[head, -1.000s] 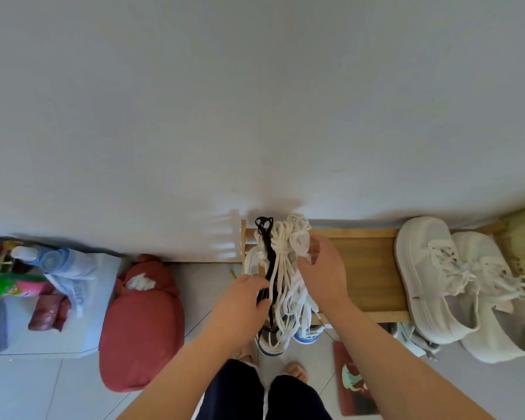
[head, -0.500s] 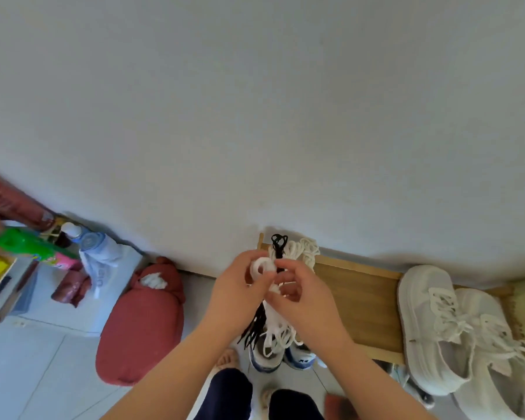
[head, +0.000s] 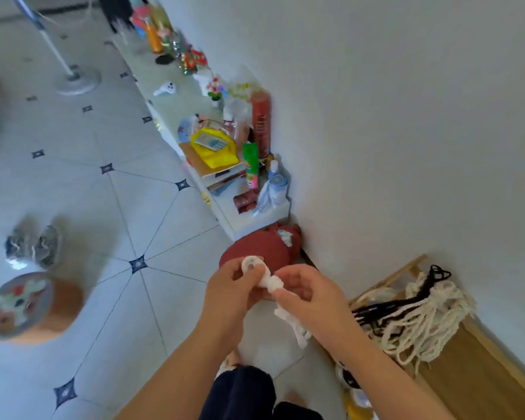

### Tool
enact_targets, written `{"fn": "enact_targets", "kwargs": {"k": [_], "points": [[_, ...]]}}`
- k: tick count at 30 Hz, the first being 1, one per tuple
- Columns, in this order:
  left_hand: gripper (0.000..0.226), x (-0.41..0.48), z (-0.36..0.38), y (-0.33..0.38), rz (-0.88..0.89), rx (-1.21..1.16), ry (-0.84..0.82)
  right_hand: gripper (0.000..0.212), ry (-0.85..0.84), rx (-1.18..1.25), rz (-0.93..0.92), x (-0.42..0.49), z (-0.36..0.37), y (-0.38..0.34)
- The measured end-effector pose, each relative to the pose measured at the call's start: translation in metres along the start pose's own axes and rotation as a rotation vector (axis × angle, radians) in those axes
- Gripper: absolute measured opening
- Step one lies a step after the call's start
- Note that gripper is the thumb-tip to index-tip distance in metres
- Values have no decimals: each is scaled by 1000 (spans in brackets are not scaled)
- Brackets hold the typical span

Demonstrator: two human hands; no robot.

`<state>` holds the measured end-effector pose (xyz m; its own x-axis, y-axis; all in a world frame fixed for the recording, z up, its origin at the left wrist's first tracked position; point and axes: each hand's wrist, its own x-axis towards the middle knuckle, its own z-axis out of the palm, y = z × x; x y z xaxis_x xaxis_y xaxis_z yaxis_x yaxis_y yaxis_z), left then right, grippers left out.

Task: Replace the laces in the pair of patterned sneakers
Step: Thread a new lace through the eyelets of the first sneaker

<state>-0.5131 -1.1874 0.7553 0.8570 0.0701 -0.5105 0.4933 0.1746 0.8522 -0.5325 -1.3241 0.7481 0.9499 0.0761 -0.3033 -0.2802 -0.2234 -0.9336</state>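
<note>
White lace (head: 274,284) — one — pinched by left hand (head: 232,287) and right hand (head: 314,295).

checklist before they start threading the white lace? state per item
1. Grip on the white lace: the left hand and the right hand both hold it. ok.
2. Lace straightened for threading: it is bunched between the hands, with one end hanging loose. not ok.
3. Sneakers at hand: they sit on the floor far to the left, apart from both hands. not ok.
4. Old laces out of the sneakers: too blurred. cannot tell.
5. Spare laces out of the way: they hang over the rack on the right. ok.
6. Stool near the sneakers: it stands just beside them. ok.
</note>
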Motion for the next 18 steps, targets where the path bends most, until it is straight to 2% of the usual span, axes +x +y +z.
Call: {"fn": "enact_targets", "kwargs": {"k": [3, 6, 7, 10, 12, 14, 18], "points": [[11, -8, -53, 12, -4, -164, 95, 18, -139, -27, -27, 16, 48, -18], [14, -5, -110, 18, 7, -230, 203, 17, -227, -43, -20, 37, 104, -32], [18, -1, -130, 18, 35, -157, 266, 17, -247, -57, -20, 45, 125, -36], [32, 6, -195, 24, 228, 272, 532, 21, -267, -91, -49, 65, 192, -54], [30, 8, -238, 32, 392, 426, 630, 22, -285, -135, -94, 76, 238, -70], [26, 11, -278, 41, 452, 492, 629, 21, -308, -191, -158, 86, 282, -86], [9, 25, -337, 59, 345, 364, 550, 18, -312, -316, -311, 103, 347, -111]]}}
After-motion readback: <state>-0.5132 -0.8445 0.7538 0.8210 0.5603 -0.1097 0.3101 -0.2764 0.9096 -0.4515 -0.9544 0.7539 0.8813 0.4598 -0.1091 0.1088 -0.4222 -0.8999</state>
